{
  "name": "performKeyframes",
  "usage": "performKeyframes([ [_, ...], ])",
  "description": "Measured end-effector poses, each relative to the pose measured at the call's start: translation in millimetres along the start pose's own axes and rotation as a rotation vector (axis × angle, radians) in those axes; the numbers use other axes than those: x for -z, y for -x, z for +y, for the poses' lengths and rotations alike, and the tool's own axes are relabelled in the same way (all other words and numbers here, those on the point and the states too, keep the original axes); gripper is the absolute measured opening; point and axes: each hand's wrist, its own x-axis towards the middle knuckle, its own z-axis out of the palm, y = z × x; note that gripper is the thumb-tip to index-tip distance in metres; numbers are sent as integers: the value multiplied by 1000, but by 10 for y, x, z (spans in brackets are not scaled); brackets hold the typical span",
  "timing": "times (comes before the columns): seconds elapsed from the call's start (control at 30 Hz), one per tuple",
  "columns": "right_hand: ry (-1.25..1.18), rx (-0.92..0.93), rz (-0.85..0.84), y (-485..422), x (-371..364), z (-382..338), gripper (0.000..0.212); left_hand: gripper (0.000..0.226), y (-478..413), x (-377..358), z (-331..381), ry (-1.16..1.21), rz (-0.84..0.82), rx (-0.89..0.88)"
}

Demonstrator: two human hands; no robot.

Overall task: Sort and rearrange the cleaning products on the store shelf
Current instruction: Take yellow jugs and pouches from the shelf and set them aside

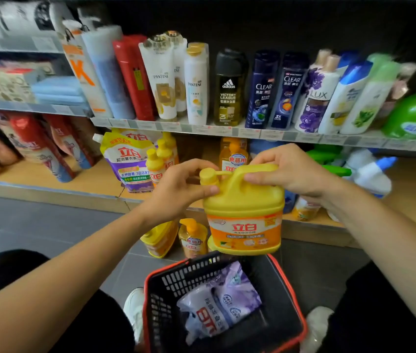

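Observation:
A large yellow detergent jug with an orange label hangs in the air above a black basket with a red rim. My right hand grips the jug's top handle. My left hand curls round the jug's pump cap at its left shoulder, thumb pressed against the neck. Two smaller yellow dish-soap bottles stand on the floor just behind the basket, beside a tilted yellow one. Purple and white refill pouches lie inside the basket.
The wooden bottom shelf holds a purple-yellow refill pouch, small yellow bottles, an orange bottle and spray bottles at right. The shelf above carries shampoo bottles in a row. My shoes flank the basket.

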Motion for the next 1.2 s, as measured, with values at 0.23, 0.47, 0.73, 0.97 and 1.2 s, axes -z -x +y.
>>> performKeyframes([
  [0.23, 274, -11, -176, 271, -143, 382, 26, 34, 226, -356, -157, -230, -60, -85],
  [0.47, 303, -1, -91, 339, -255, 602, 32, 30, 152, -420, -195, -366, -170, -137],
  [0.73, 377, 55, -2, 378, -346, 607, 33, 18, 151, -520, -206, -314, -158, -145],
  [0.97, 457, 39, -11, 423, -419, 570, 37, 5, 221, -615, -284, -226, -117, -58],
  [1.2, 445, 49, -32, 408, -418, 542, 33, 8, 213, -596, -282, -121, -151, 1],
])
